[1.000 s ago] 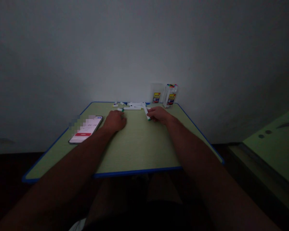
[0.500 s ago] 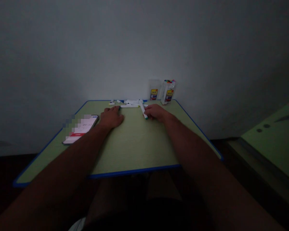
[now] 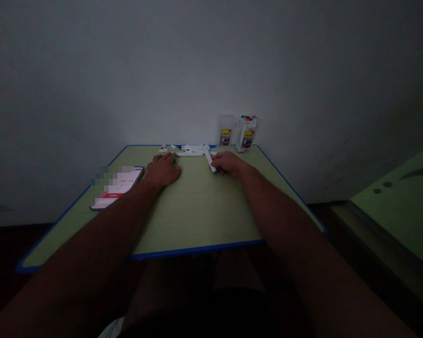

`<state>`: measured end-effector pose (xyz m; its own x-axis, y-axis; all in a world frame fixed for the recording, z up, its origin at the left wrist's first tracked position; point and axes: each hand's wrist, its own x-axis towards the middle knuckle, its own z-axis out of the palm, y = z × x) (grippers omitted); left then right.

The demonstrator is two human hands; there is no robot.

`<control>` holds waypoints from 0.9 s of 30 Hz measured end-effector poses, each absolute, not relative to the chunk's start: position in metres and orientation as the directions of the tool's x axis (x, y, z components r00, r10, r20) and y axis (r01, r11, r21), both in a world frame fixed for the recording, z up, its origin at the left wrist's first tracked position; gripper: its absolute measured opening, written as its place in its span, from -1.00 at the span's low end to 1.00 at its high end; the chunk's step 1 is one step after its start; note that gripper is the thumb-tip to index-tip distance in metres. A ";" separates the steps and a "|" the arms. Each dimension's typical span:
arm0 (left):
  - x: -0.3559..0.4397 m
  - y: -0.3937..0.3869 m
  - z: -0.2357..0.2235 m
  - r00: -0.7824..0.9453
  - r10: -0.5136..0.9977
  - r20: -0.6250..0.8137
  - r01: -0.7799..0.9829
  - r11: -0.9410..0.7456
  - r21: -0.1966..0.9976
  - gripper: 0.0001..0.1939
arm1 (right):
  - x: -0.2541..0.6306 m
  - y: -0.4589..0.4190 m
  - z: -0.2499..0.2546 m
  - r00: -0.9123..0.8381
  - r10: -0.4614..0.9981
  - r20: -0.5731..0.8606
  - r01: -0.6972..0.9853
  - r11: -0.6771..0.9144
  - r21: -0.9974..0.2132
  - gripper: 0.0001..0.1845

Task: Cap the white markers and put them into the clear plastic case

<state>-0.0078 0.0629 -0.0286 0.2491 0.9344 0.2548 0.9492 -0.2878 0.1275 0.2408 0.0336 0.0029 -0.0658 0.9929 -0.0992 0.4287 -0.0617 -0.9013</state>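
Observation:
My right hand is closed on a white marker with a green end. The marker slants from the group of pens toward me, its green tip nearest. My left hand lies palm down on the table, fingers apart, holding nothing that I can make out. A small dark green bit shows beside its fingertips. Just beyond both hands, several white markers lie in a loose pile near the table's back edge.
A clear case and a second case filled with coloured-end markers stand at the back right. On the left lies a phone with its screen lit. The green table has a blue rim and meets a grey wall.
The view has shifted very slightly. Both hands stay in nearly the same places, and the right one keeps its grip on the marker.

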 end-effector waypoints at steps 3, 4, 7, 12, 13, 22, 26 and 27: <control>-0.008 0.063 -0.028 0.229 0.937 0.265 0.954 -0.270 0.131 -0.38 | 0.240 0.032 0.005 -0.054 0.993 -0.107 0.432 -0.073 -0.899 -0.84; -0.008 0.063 -0.027 0.237 0.932 0.274 0.949 -0.282 0.139 -0.43 | 0.240 0.031 0.005 -0.054 0.993 -0.109 0.433 -0.075 -0.898 -0.84; -0.009 0.063 -0.026 0.271 0.915 0.300 0.921 -0.337 0.194 -0.57 | 0.241 0.032 0.005 -0.067 0.992 -0.104 0.433 -0.065 -0.899 -0.82; -0.011 0.057 -0.022 0.287 0.895 0.342 0.893 -0.379 0.243 -0.65 | 0.242 0.033 0.003 -0.089 0.990 -0.105 0.422 -0.058 -0.905 -0.84; -0.010 0.054 -0.020 0.294 0.889 0.352 0.884 -0.393 0.254 -0.67 | 0.242 0.033 0.004 -0.091 0.989 -0.112 0.415 -0.065 -0.908 -0.84; -0.005 0.021 -0.004 0.250 0.930 0.269 0.712 -0.365 0.599 -0.77 | 0.236 0.026 0.007 -0.214 0.967 -0.135 0.281 -0.072 -0.957 -0.86; -0.005 0.025 -0.006 0.252 0.927 0.279 0.680 -0.375 0.630 -0.81 | 0.235 0.026 0.006 -0.259 0.957 -0.131 0.265 -0.060 -0.962 -0.89; -0.006 0.026 -0.007 0.255 0.924 0.285 0.674 -0.381 0.632 -0.81 | 0.235 0.025 0.007 -0.263 0.956 -0.132 0.262 -0.061 -0.963 -0.90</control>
